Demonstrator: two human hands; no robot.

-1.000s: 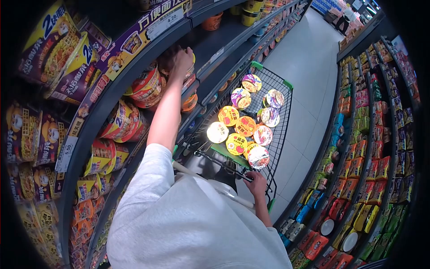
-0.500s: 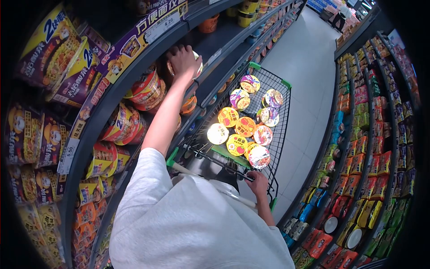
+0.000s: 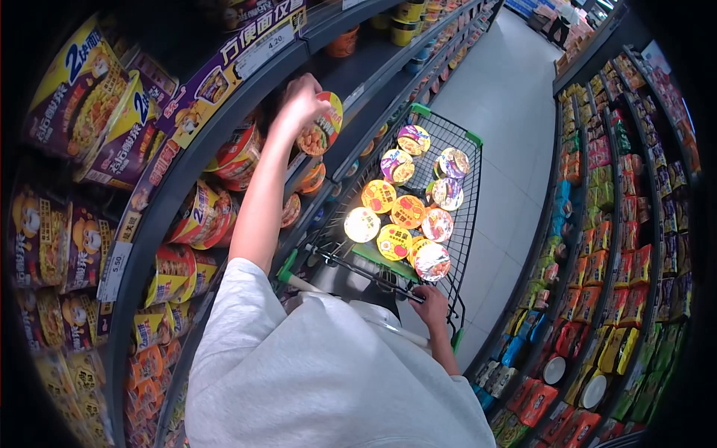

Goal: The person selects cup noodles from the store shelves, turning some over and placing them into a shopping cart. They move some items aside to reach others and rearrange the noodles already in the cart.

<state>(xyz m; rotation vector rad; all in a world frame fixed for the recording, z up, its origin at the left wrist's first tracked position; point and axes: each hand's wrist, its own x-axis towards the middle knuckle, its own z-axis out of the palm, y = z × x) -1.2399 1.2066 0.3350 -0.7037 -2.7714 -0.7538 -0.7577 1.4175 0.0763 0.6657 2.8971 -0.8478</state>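
My left hand (image 3: 300, 103) grips a tub of instant noodles (image 3: 323, 128) at the edge of the left shelf. The tub is tilted, so its printed red-and-yellow lid faces up and out; my fingers are partly hidden behind it. Low in the view, my right hand (image 3: 431, 305) is wrapped around the shopping cart's dark handle (image 3: 388, 282). Several round noodle tubs (image 3: 408, 212) stand lid-up inside the wire shopping cart (image 3: 472, 198), mostly toward its near end.
Shelving (image 3: 142, 246) with stacked noodle tubs curves along my left. Opposite, a long rack (image 3: 597, 261) carries bagged noodles in many colours. Pale floor tiles (image 3: 515, 149) run between them, and a person (image 3: 562, 26) stands at the far end.
My left hand has drawn the noodle tub out from the shelf and tipped it, bringing its lid into view. My right hand keeps its place on the handle.
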